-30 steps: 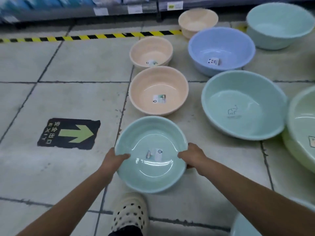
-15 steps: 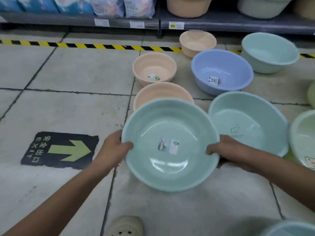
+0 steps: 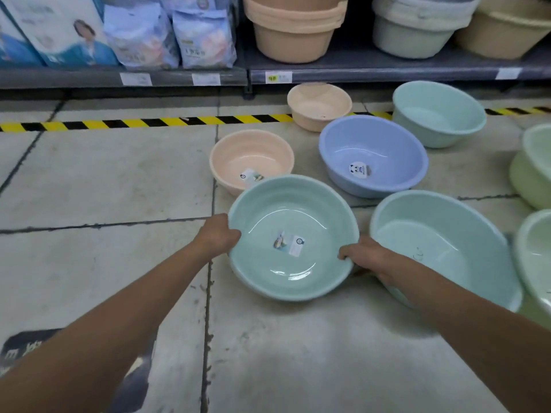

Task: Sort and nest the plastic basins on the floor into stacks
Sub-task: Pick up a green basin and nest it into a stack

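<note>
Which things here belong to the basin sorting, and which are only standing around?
Job: green basin, gripped at its rim by left hand and right hand; on the floor, peach basin, small peach basin, blue basin, far teal basin, near teal basin.
Not the job: shelf tubs, bagged goods, striped tape, price tags.

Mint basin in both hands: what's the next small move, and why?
Probably shift it right and lower it into the larger teal basin. The left hand and right hand grip opposite sides of the rim of the mint basin, so it is under control. The teal one matches in colour, looks wider and holds nothing. The peach basin behind looks too narrow.
</note>
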`<state>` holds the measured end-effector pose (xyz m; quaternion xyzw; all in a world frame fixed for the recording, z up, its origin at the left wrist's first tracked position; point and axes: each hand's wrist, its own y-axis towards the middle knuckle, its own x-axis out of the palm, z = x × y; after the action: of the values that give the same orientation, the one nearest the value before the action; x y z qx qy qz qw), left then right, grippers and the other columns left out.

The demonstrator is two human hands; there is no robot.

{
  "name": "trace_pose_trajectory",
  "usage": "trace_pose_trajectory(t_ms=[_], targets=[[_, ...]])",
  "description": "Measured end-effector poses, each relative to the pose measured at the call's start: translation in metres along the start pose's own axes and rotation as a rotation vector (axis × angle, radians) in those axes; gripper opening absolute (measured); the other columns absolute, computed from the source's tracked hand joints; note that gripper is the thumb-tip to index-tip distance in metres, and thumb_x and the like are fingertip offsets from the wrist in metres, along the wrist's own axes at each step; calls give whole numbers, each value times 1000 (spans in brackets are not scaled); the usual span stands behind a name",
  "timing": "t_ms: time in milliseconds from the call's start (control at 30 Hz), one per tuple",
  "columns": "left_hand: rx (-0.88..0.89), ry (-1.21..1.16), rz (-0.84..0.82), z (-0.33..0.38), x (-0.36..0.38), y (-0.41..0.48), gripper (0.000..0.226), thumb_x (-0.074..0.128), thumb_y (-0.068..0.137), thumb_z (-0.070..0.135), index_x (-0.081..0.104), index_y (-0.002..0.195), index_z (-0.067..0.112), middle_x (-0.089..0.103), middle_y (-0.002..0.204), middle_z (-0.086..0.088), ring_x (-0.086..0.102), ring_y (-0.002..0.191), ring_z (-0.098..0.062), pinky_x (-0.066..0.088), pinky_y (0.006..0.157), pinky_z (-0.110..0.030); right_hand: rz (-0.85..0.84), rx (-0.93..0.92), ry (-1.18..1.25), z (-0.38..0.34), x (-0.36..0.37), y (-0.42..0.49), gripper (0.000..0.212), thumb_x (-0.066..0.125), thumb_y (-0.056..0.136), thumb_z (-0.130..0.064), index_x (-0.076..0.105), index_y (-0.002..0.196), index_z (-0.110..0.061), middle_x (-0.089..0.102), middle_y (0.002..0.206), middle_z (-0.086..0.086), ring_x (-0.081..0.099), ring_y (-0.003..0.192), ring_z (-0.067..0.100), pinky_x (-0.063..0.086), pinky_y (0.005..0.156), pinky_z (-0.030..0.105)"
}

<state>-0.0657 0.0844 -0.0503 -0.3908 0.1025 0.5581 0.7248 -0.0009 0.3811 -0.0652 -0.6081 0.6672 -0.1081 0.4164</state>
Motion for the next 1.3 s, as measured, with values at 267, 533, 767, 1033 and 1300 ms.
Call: trace_pose_trajectory(t_ms=[267, 533, 767, 1033, 1300], targets=[[-44, -51, 31, -15, 25, 31, 59, 49, 63, 25, 60, 120, 16, 68, 111, -7, 65, 101, -31, 57, 86, -42, 49, 80, 80, 12, 16, 33, 24, 58, 85, 2, 63, 105, -11, 70, 92, 17, 66, 72, 30, 55, 55, 31], [-121, 0, 90, -23, 40, 41, 28, 53, 89, 10, 50, 117, 13, 60, 94, -5, 58, 85, -29, 49, 73, -35, 101, 112, 103, 10, 20, 44, 20, 56, 86, 7, 67, 92, -9, 63, 67, 3, 56, 54, 15, 37, 32, 16], [-174, 16, 116, -17, 42, 36, 21, 51, 91, 6, 46, 112, 7, 59, 85, -7, 56, 74, -28, 42, 65, -33, 47, 181, -49, -1, 14, 39, 26, 59, 81, -4, 70, 105, -8, 65, 71, -1, 58, 57, 13, 42, 36, 14], [-233, 63, 123, -8, 42, 32, 17, 54, 94, 9, 45, 108, 10, 61, 94, -10, 61, 81, -31, 51, 71, -37, -87, 198, -306, -18, -4, 35, 11, 61, 77, -22, 62, 78, -10, 70, 70, 12, 65, 61, 32, 60, 61, 38], [-337, 135, 20, 11, 39, 31, 23, 62, 94, 15, 46, 109, 15, 67, 103, -15, 63, 81, -27, 50, 73, -33, -166, 136, -349, -4, -16, 53, 50, 60, 74, -41, 65, 118, -18, 71, 117, 6, 68, 107, 23, 49, 84, 23]])
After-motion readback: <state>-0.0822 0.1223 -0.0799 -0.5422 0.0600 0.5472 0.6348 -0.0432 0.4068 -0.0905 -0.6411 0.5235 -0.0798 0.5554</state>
